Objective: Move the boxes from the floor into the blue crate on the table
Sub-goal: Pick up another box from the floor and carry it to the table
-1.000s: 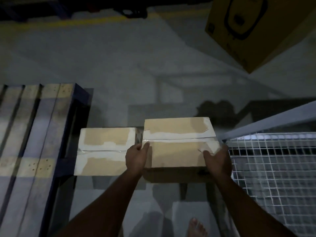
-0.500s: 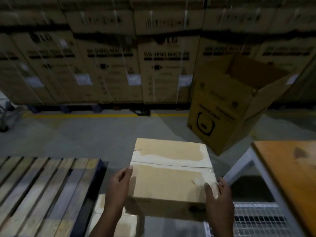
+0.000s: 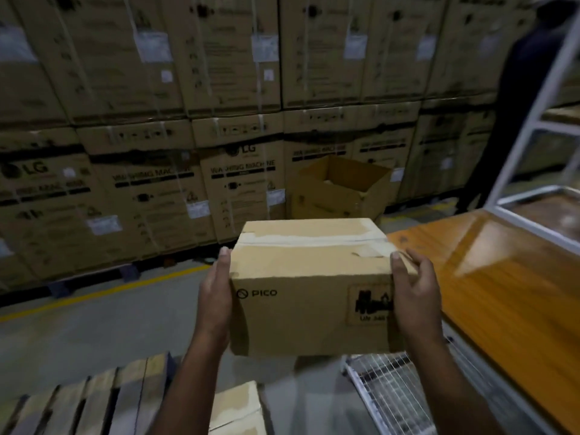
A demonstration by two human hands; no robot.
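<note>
I hold a taped cardboard box (image 3: 307, 296) marked PICO at chest height, in front of me. My left hand (image 3: 216, 296) presses its left side and my right hand (image 3: 414, 296) grips its right side. The box hangs just left of the orange table top (image 3: 502, 277). A second cardboard box (image 3: 235, 409) lies on the floor below, between my forearms. The blue crate is not in view.
A wooden pallet (image 3: 78, 403) lies at the lower left. A wire mesh shelf (image 3: 395, 390) sits under the table. An open carton (image 3: 339, 186) stands ahead on the floor, before a wall of stacked cartons (image 3: 157, 152). A person (image 3: 521, 89) stands at the far right by a white frame (image 3: 539, 89).
I have lifted the box from the floor to chest height and my view has risen with it; the table top now fills the right side.
</note>
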